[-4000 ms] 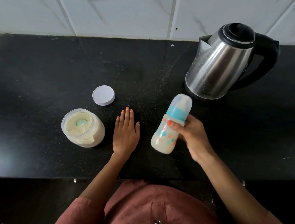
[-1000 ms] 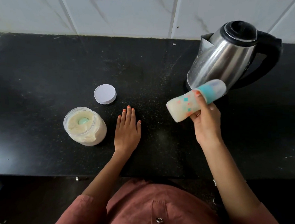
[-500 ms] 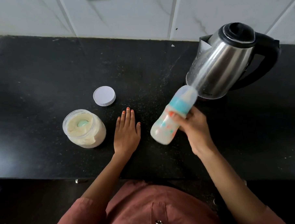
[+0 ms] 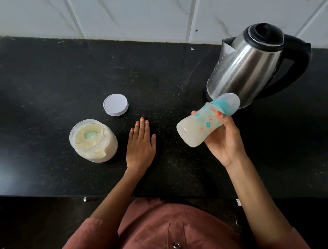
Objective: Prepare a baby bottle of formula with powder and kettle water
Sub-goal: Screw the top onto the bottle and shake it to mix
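we have the right hand (image 4: pixel 224 140) over the counter (image 4: pixel 44 82), fingers and thumb clamped round the baby bottle (image 4: pixel 202 124), which is tilted with its capped end toward two o'clock and looks milky inside. the kettle (image 4: pixel 247 68) stands just behind it at one o'clock. our left hand (image 4: pixel 140 144) lies flat, fingers straight and together. at its nine o'clock is the open powder jar (image 4: pixel 93 140), and at eleven the white lid (image 4: pixel 115 104).
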